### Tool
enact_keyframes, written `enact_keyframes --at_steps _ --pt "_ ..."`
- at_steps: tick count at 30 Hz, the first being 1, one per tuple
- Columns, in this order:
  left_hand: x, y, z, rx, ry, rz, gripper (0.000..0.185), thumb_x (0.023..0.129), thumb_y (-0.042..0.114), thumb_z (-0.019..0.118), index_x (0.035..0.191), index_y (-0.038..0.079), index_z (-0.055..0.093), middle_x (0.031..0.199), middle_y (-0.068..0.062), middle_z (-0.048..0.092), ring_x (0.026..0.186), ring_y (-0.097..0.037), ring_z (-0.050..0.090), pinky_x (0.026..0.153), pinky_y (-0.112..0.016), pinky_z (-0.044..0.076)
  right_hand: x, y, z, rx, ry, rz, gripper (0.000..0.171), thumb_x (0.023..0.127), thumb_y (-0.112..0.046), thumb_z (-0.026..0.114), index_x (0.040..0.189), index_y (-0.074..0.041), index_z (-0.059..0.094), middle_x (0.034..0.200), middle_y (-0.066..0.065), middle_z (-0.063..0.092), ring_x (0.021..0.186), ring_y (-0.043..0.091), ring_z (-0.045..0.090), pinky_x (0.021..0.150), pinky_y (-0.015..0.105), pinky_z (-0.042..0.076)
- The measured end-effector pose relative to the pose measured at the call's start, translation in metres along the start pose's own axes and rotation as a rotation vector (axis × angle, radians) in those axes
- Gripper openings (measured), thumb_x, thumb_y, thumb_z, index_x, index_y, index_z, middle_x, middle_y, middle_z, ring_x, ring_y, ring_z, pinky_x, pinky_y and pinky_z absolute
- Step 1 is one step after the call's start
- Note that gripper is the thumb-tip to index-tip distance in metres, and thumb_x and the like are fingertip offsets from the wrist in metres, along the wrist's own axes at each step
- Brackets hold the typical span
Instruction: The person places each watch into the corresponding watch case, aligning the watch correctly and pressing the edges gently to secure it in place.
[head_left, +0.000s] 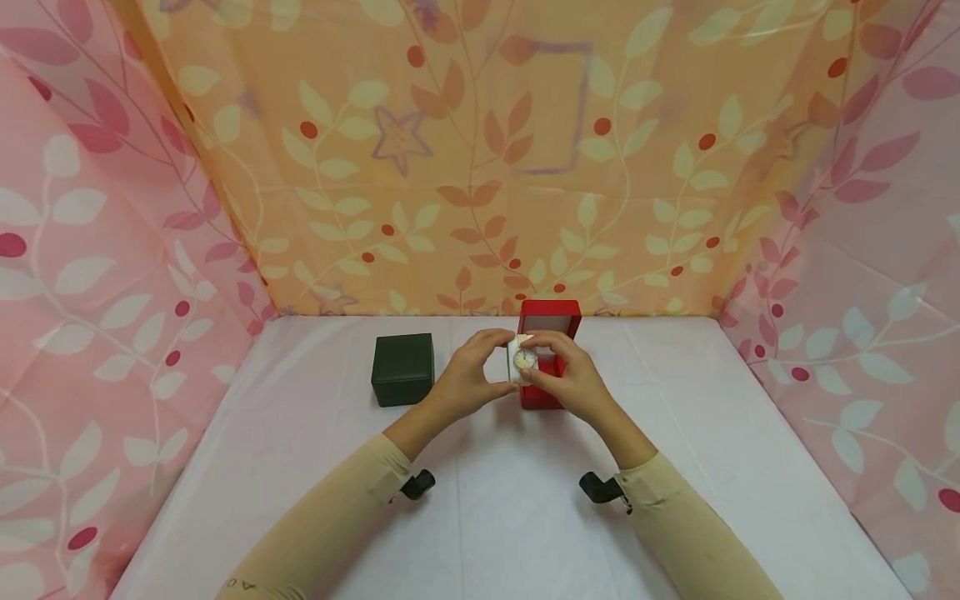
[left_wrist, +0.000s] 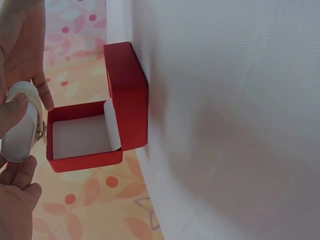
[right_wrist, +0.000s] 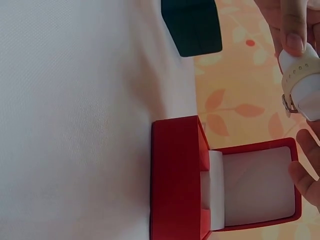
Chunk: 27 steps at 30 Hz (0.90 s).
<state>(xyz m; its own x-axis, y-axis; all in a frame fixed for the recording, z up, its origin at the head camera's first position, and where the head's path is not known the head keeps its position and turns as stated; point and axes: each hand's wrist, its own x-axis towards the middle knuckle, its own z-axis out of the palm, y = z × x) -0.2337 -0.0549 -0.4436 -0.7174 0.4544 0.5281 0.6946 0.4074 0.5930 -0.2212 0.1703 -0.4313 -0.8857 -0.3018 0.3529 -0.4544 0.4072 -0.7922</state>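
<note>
A wristwatch [head_left: 525, 359] with a round pale dial and cream strap [right_wrist: 299, 73] is fastened around a small white cushion [left_wrist: 17, 137]. My left hand [head_left: 467, 377] holds the cushion by its end, thumb and fingers at opposite edges. From the other side my right hand [head_left: 576, 382] pinches the watch, its fingers above and thumb below the dial. Both hands hold it up in front of an open red box [head_left: 543, 402]. The box's raised lid [left_wrist: 82, 136] has a white lining. In the head view the hands partly hide the box's inside.
Left of the hands stands a closed dark green box [head_left: 402, 371]. A white cloth [head_left: 517, 533] covers the table. Patterned orange fabric [head_left: 465, 167] hangs behind, with pink patterned fabric [head_left: 90, 333] at the sides.
</note>
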Motion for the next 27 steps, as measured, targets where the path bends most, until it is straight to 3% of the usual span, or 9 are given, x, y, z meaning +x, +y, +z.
enact_keyframes --at_steps 7,13,19,27 --pt "0.0 0.0 -0.001 0.01 -0.001 -0.003 0.081 0.075 0.015 0.093 0.145 0.006 0.053 0.144 -0.003 0.055 0.13 -0.019 0.055 0.105 -0.036 0.051 0.0 -0.001 0.0 0.025 0.002 0.015 0.035 0.09 -0.024 0.08 0.124 -0.025 0.068 0.136 -0.004 0.061 0.13 0.021 0.052 0.107 0.052 0.049" --pt "-0.001 -0.001 -0.001 -0.01 0.0 -0.012 0.081 0.074 0.014 0.094 0.145 0.009 0.053 0.144 -0.003 0.055 0.129 -0.019 0.056 0.106 -0.038 0.051 0.0 0.0 -0.001 0.001 -0.023 -0.03 0.04 0.091 -0.023 0.08 0.129 -0.025 0.066 0.139 -0.005 0.059 0.133 0.018 0.052 0.113 0.053 0.043" --pt "-0.002 -0.001 0.0 -0.044 0.002 -0.025 0.081 0.074 0.012 0.093 0.144 0.008 0.053 0.143 -0.003 0.056 0.128 -0.02 0.056 0.105 -0.046 0.052 -0.002 0.004 -0.006 -0.029 -0.06 -0.075 0.048 0.089 -0.025 0.082 0.134 -0.029 0.063 0.142 -0.006 0.057 0.136 0.017 0.05 0.115 0.058 0.039" --pt "0.0 -0.001 0.0 -0.035 0.001 -0.023 0.082 0.074 0.011 0.093 0.145 0.01 0.053 0.143 -0.002 0.056 0.13 -0.018 0.055 0.106 -0.043 0.051 -0.003 0.006 -0.015 -0.052 -0.109 -0.088 0.065 0.086 -0.023 0.085 0.144 -0.028 0.056 0.148 -0.005 0.054 0.139 0.02 0.047 0.112 0.058 0.042"
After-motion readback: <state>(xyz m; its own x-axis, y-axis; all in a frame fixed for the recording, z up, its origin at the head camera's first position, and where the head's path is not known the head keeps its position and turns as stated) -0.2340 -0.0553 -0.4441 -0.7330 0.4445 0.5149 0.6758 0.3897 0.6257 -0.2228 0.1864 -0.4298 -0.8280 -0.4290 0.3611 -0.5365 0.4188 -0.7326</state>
